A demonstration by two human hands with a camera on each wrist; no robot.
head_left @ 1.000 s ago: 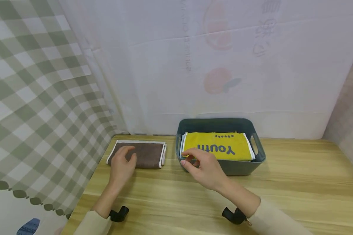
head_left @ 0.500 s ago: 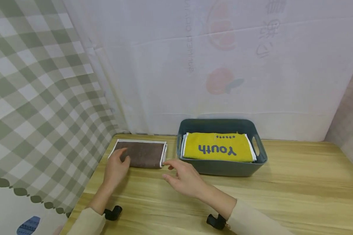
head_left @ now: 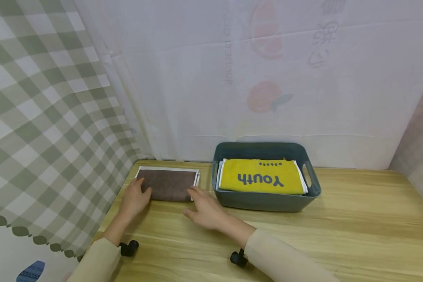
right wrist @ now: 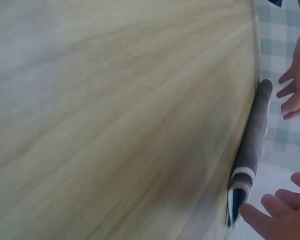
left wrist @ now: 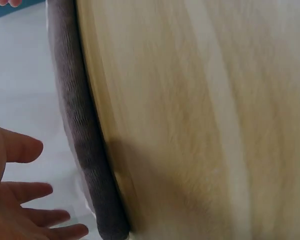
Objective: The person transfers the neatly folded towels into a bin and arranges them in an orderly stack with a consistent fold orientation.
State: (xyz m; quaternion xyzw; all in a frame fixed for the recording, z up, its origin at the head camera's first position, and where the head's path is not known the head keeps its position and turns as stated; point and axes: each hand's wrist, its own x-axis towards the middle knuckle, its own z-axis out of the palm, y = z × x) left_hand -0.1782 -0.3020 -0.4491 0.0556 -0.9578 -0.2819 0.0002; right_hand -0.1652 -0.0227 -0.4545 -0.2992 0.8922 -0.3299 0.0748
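Note:
A folded brown towel (head_left: 170, 184) with white edging lies flat at the back left of the wooden table. My left hand (head_left: 135, 199) is at its left end, fingers spread and overlapping its corner in the head view. At the other end, my right hand (head_left: 206, 209) has its fingertips right by the white-edged right side. The left wrist view shows the rounded front fold of the towel (left wrist: 80, 110) beyond my apart fingers (left wrist: 37, 191). In the right wrist view, the layered end of the towel (right wrist: 240, 187) sits beside my fingertips (right wrist: 252, 216). Neither hand grips anything.
A dark green basket (head_left: 264, 201) with handle cutouts stands right of the towel, against the white curtain (head_left: 183, 98). Inside it lies a yellow folded towel (head_left: 262, 176) reading "Youth", with white cloth edges around it. A checked green curtain (head_left: 56, 117) borders the left.
My right hand has moved left from in front of the basket to the brown towel's right end. My left hand has shifted slightly left to its left end. The towel stays in place.

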